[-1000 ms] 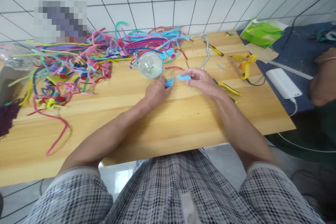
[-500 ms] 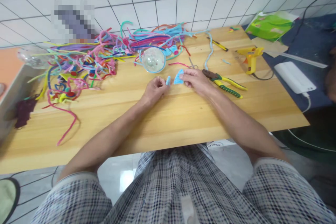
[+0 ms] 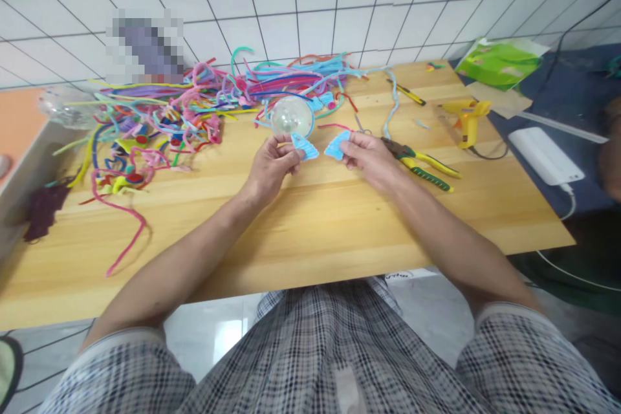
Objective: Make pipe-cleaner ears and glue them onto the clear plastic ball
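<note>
Between thumb and fingers, my left hand [image 3: 275, 165] pinches a light-blue ribbed triangular piece [image 3: 305, 147], which looks made of pipe cleaner. My right hand [image 3: 367, 154] pinches a similar blue triangular piece [image 3: 336, 145]. The two pieces are held up a small gap apart, above the wooden table [image 3: 310, 226]. Just behind my left hand sits a clear plastic ball [image 3: 292, 118] with a blue pipe cleaner around it. Pliers [image 3: 422, 165] with yellow-green handles lie right beside my right hand, and small scissors [image 3: 361, 127] lie partly hidden behind it.
A tangled heap of coloured pipe cleaners [image 3: 194, 107] covers the back left. One pink pipe cleaner [image 3: 129, 210] trails forward. A yellow glue gun [image 3: 468, 119] and a utility knife [image 3: 411, 94] lie at right. Beyond the table edge are a white power strip [image 3: 546, 155] and a green packet [image 3: 502, 65].
My left hand has turned its blue piece from edge-on to flat, so its triangular face now shows. My right hand still holds its own piece. The camera view has shifted slightly.
</note>
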Available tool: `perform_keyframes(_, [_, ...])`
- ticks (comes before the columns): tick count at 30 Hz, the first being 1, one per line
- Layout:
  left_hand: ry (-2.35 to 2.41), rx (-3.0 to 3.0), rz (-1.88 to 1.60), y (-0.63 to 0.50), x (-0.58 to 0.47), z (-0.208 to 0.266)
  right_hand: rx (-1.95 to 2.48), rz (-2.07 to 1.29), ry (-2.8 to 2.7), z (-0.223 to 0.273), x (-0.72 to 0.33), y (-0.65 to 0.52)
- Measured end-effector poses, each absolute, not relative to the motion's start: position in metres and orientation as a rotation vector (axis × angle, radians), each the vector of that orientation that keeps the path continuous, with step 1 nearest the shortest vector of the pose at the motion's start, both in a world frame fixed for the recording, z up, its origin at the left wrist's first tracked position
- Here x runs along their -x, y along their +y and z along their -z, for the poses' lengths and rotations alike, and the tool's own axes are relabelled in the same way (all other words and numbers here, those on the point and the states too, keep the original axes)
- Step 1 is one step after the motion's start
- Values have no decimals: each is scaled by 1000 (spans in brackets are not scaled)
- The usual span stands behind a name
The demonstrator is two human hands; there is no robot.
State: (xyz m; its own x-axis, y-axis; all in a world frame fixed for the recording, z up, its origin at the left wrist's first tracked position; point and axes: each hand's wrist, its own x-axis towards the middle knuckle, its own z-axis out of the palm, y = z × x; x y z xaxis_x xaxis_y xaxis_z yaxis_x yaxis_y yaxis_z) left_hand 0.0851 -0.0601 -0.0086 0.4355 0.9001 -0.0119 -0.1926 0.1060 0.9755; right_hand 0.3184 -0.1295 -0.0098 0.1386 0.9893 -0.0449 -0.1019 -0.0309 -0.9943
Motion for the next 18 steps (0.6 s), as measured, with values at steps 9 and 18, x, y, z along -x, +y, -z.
perform_keyframes(9, [840,-1468,-1272,18,-69,-22,1309,-872,-1221,-21,-317,-82])
perform_keyframes(18, [769,-1474,-1321,78,-78,-17,1415,-351,-1454,-34,-305,0])
